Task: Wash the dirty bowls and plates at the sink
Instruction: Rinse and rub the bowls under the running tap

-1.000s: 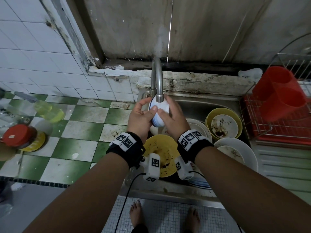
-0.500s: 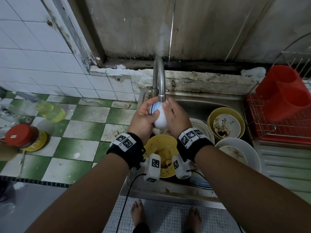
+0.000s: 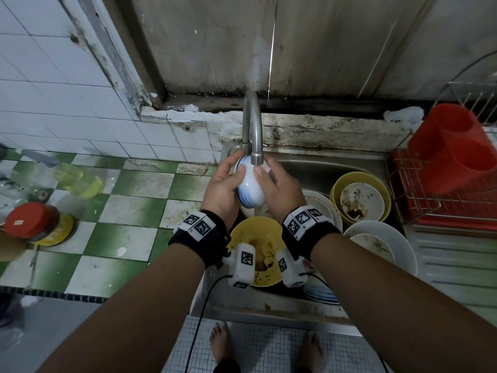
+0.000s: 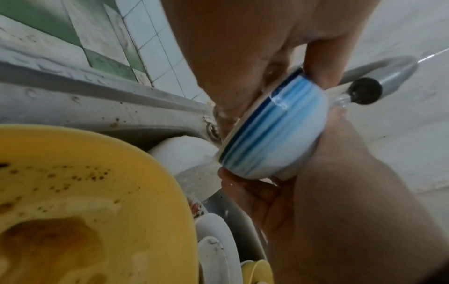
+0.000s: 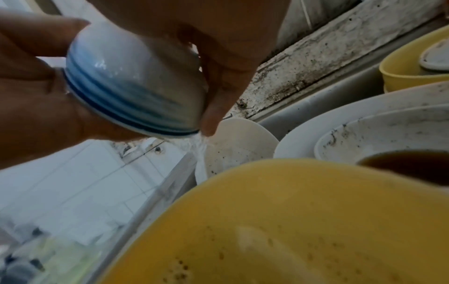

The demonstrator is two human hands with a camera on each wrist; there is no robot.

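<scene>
A small white bowl (image 3: 248, 187) with blue bands sits tipped on its side at frame centre, under the tap. Stained yellow bowls (image 3: 256, 250) and white plates (image 3: 398, 243) fill the sink (image 3: 322, 164) at lower right.

Sink basin (image 3: 322, 168) crowded: stained yellow bowl (image 3: 255, 238) directly under both hands, white plates (image 3: 398, 238) and second yellow bowl (image 3: 336, 192) to the right, tap spout (image 3: 254, 130) overhead, red rack (image 3: 443, 211) beyond; open passage only over the bare checkered worktop (image 3: 129, 211) left.
</scene>
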